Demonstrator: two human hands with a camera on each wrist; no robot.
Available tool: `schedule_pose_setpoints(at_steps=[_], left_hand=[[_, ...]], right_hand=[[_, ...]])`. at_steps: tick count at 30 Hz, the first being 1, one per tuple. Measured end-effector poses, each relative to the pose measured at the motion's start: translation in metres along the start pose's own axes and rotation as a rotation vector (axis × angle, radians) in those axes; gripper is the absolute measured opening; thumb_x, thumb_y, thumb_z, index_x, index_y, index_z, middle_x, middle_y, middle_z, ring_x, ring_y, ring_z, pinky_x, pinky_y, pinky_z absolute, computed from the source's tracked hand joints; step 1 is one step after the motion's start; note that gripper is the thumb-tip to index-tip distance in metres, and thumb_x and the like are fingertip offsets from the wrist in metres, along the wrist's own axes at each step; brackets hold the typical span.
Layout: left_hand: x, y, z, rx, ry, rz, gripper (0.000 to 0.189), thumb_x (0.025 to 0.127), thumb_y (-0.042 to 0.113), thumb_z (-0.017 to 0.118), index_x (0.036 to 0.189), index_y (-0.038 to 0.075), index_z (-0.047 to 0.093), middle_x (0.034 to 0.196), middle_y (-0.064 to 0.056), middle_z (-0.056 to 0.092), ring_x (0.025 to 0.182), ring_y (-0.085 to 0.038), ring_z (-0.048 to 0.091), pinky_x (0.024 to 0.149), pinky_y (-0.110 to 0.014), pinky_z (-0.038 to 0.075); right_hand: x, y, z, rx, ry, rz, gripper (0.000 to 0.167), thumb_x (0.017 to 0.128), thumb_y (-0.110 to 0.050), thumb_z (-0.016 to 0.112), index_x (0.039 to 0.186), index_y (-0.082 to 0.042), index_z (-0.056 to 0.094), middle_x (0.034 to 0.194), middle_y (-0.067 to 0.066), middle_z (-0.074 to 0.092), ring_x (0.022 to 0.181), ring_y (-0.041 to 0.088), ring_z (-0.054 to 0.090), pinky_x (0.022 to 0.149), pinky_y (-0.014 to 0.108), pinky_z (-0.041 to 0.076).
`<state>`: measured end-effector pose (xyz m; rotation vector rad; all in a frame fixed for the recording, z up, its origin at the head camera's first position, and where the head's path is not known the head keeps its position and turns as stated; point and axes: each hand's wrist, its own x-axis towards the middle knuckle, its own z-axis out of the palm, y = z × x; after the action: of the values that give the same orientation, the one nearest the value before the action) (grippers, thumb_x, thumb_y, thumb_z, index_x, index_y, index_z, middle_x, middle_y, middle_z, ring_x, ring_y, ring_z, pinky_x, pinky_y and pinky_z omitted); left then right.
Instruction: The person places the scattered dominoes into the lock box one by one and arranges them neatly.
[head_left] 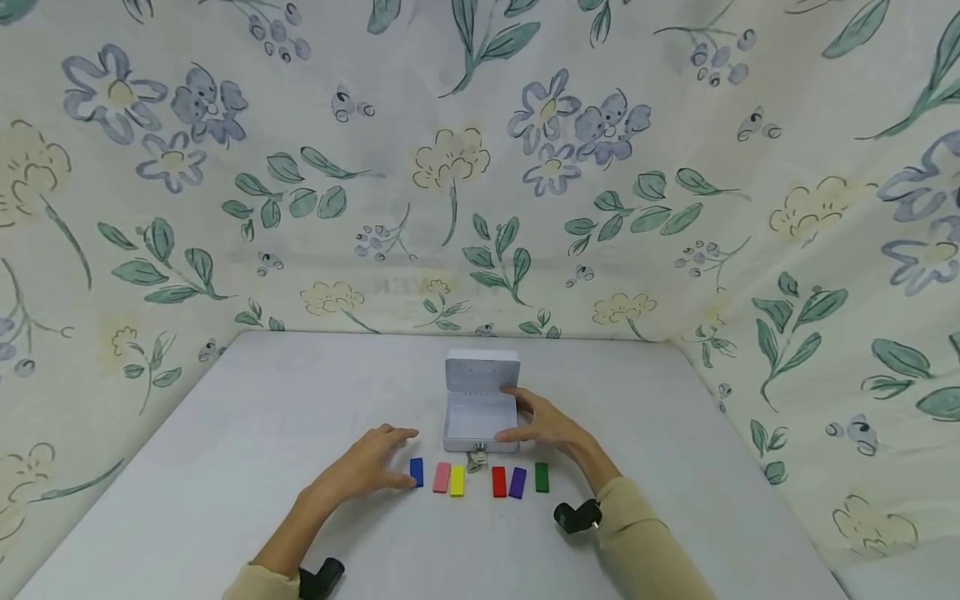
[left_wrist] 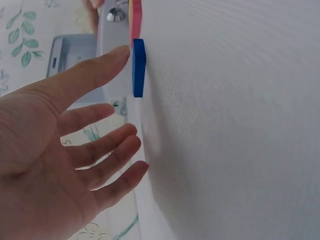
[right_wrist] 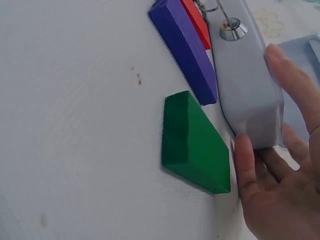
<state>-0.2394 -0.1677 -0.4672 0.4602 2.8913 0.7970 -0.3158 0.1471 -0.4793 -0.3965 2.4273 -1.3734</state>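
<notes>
A small grey-white metal cash box (head_left: 480, 443) stands on the white table with its lid (head_left: 482, 375) raised. My right hand (head_left: 547, 422) holds the box's right side, its thumb at the front rim and its other fingers along the side. Keys (head_left: 476, 460) hang from the front lock (right_wrist: 233, 30). My left hand (head_left: 367, 460) is spread beside the blue block (head_left: 417, 472), fingers loose, with the thumb tip at the block; whether it touches cannot be told. Pink (head_left: 442, 477), yellow (head_left: 457, 481), red (head_left: 499, 482), purple (head_left: 517, 482) and green blocks (head_left: 542, 477) lie in front of the box.
The white table (head_left: 337, 375) reaches back to a floral cloth (head_left: 450, 208) that hangs behind it and along the sides. A black wrist camera (head_left: 576, 517) sits by the right sleeve, and another black camera (head_left: 322, 577) by the left sleeve.
</notes>
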Motion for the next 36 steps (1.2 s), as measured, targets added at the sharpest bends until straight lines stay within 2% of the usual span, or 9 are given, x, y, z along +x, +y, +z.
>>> schedule_pose_setpoints(at_steps=[4, 8, 15, 20, 29, 36], left_hand=[[0.0003, 0.0007, -0.0006, -0.025, -0.024, 0.012, 0.067, 0.069, 0.025, 0.089, 0.129, 0.010, 0.063, 0.113, -0.006, 0.064, 0.106, -0.021, 0.057, 0.094, -0.047, 0.052], [-0.0003, 0.0001, -0.0007, -0.030, -0.046, 0.033, 0.063, 0.068, 0.023, 0.089, 0.124, 0.009, 0.066, 0.109, -0.005, 0.064, 0.102, -0.019, 0.057, 0.091, -0.044, 0.052], [-0.0011, -0.0019, -0.0019, -0.022, -0.055, 0.043, 0.055, 0.069, 0.023, 0.089, 0.118, 0.009, 0.069, 0.109, -0.003, 0.063, 0.101, -0.019, 0.057, 0.092, -0.044, 0.051], [0.0000, -0.0021, -0.0021, -0.025, -0.059, 0.046, 0.047, 0.070, 0.022, 0.088, 0.113, 0.012, 0.071, 0.109, 0.000, 0.063, 0.101, -0.018, 0.057, 0.092, -0.044, 0.052], [0.0013, -0.0032, -0.0004, -0.012, -0.071, 0.101, 0.042, 0.074, 0.021, 0.085, 0.112, 0.009, 0.072, 0.106, -0.001, 0.063, 0.098, -0.016, 0.057, 0.087, -0.040, 0.052], [0.0007, -0.0018, -0.0008, -0.004, -0.064, 0.108, 0.040, 0.076, 0.020, 0.084, 0.112, 0.008, 0.071, 0.104, 0.000, 0.062, 0.096, -0.015, 0.056, 0.087, -0.039, 0.052]], right_hand=[[-0.0010, 0.0008, 0.0004, 0.006, 0.006, -0.005, 0.093, 0.075, -0.033, 0.085, 0.153, -0.025, 0.034, 0.162, 0.015, 0.025, 0.149, 0.038, 0.025, 0.120, 0.057, 0.022], [-0.0019, 0.0014, 0.0010, 0.022, 0.012, -0.002, 0.094, 0.075, -0.033, 0.085, 0.153, -0.024, 0.034, 0.162, 0.013, 0.024, 0.150, 0.037, 0.024, 0.121, 0.055, 0.021], [-0.0011, 0.0005, 0.0036, 0.019, 0.027, -0.005, 0.092, 0.075, -0.030, 0.085, 0.152, -0.024, 0.035, 0.162, 0.013, 0.025, 0.149, 0.036, 0.024, 0.121, 0.055, 0.020], [-0.0016, 0.0002, 0.0023, 0.031, 0.009, -0.001, 0.093, 0.075, -0.032, 0.085, 0.153, -0.025, 0.034, 0.163, 0.012, 0.023, 0.151, 0.035, 0.021, 0.122, 0.054, 0.019], [-0.0036, 0.0037, -0.0002, 0.049, -0.016, 0.006, 0.092, 0.077, -0.031, 0.083, 0.153, -0.025, 0.032, 0.164, 0.012, 0.020, 0.152, 0.035, 0.018, 0.121, 0.055, 0.018], [-0.0038, 0.0040, -0.0012, 0.045, -0.028, -0.004, 0.092, 0.078, -0.033, 0.082, 0.154, -0.025, 0.031, 0.164, 0.012, 0.019, 0.152, 0.035, 0.017, 0.121, 0.056, 0.018]])
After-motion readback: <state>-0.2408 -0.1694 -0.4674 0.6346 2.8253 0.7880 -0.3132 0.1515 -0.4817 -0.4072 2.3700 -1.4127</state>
